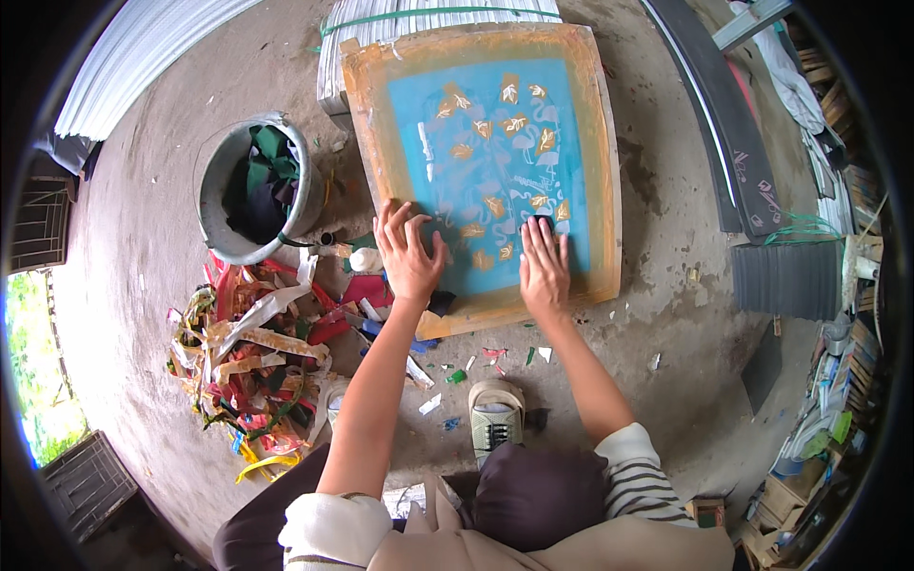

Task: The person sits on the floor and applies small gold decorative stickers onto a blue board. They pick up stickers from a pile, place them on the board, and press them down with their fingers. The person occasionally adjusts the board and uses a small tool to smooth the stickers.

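Observation:
A screen-printing frame (606, 171) leans in front of me, its blue mesh (476, 86) marked with pale bird shapes and tan, leaf-shaped patches. My left hand (409, 257) lies spread at the frame's left side, fingers apart over the border and mesh edge. A dark patch shows beside its thumb; what it is, I cannot tell. On the lower right of the mesh, my right hand (546, 271) presses with straight fingers. A small dark cloth-like piece (541, 220) peeks out at its fingertips, mostly hidden under them.
A grey bucket (209, 190) with dark and green cloth stands to the left. Below it lies a heap of coloured scraps (248, 352). A strapped stack of pale sheets (333, 67) sits behind the frame. Dark panels (785, 281) lie at right, and my shoe (497, 419) is below.

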Motion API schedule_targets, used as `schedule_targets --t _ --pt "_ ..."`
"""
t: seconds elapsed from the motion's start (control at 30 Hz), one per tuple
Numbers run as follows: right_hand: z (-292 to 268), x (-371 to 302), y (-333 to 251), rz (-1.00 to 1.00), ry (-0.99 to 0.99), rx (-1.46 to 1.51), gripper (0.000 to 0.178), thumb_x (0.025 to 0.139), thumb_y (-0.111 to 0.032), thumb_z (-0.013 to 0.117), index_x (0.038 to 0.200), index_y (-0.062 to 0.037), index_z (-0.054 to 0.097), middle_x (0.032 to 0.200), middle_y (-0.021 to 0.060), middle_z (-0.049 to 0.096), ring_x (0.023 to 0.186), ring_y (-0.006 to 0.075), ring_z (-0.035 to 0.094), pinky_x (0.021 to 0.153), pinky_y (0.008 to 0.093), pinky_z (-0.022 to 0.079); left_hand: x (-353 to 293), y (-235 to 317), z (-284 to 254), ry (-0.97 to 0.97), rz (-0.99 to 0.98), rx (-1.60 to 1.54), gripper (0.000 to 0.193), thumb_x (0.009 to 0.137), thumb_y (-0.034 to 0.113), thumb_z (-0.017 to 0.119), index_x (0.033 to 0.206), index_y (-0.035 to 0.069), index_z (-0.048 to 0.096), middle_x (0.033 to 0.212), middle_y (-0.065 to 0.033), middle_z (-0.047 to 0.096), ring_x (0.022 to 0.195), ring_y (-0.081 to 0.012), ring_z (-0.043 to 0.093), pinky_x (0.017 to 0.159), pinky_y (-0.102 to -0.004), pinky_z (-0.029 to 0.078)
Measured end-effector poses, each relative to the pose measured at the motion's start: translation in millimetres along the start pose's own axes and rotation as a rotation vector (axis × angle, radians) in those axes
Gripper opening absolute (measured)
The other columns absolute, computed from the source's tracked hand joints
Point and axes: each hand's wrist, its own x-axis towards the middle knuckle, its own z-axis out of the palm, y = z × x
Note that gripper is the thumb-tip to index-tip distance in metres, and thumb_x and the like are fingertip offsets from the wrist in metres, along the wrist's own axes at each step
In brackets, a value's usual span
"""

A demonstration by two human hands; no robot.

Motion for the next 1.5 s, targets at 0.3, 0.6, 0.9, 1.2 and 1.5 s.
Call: schedule_targets --t 0.3,0.6,0.9,1.2,1.5 --pt "-13.7 20.3 -0.9 -0.112 -0.071 -0.043 0.046 0.093 -0.013 0.050 0.139 -0.0095 0.044 0.147 0.0039 0.040 0.136 0.0191 0.036 0.114 0.0484 0.022 5.1 1.3 1.3 0.010 -0.013 -0.017 0.033 0.075 0.018 0.065 0.105 0.012 0.054 0.124 -0.0117 0.044 0.133 -0.0348 0.031 0.110 -0.0540 0.024" --pt "-7.3 -48.4 30.3 -0.214 -0.230 -0.032 0.048 0.095 -0.015 0.047 0.142 -0.0107 0.041 0.149 0.0030 0.036 0.139 0.0199 0.032 0.114 0.0480 0.022 1.0 0.3 3.9 0.011 -0.020 0.033 0.042 0.073 0.019 0.069 0.110 0.012 0.050 0.123 -0.0126 0.043 0.130 -0.0370 0.032 0.110 -0.0536 0.025" --pt "4.9 242.2 17.1 -0.247 0.320 -0.094 0.046 0.099 -0.028 0.040 0.140 -0.0067 0.041 0.144 0.0119 0.042 0.135 0.0252 0.037 0.112 0.0445 0.025 5.6 5.7 8.3 -0.065 -0.025 -0.003 0.055 0.075 0.021 0.066 0.126 0.010 0.047 0.133 -0.0055 0.045 0.138 -0.0276 0.030 0.115 -0.0536 0.016" --pt "-15.8 -29.3 13.0 -0.286 -0.332 0.021 0.053 0.094 -0.014 0.049 0.144 -0.0083 0.035 0.151 0.0065 0.033 0.140 0.0218 0.030 0.115 0.0456 0.022 2.8 -2.4 2.1 -0.048 -0.059 -0.002 0.047 0.075 0.018 0.066 0.119 0.011 0.051 0.132 -0.0059 0.046 0.137 -0.0279 0.032 0.114 -0.0531 0.017" --pt "9.3 229.6 -2.7 -0.301 0.237 -0.099 0.046 0.098 -0.023 0.041 0.142 -0.0084 0.038 0.147 0.0077 0.038 0.137 0.0240 0.034 0.113 0.0444 0.024 7.7 7.5 4.7 -0.075 -0.001 -0.004 0.044 0.076 0.020 0.065 0.117 0.012 0.052 0.131 -0.0076 0.045 0.138 -0.0284 0.031 0.114 -0.0547 0.017"
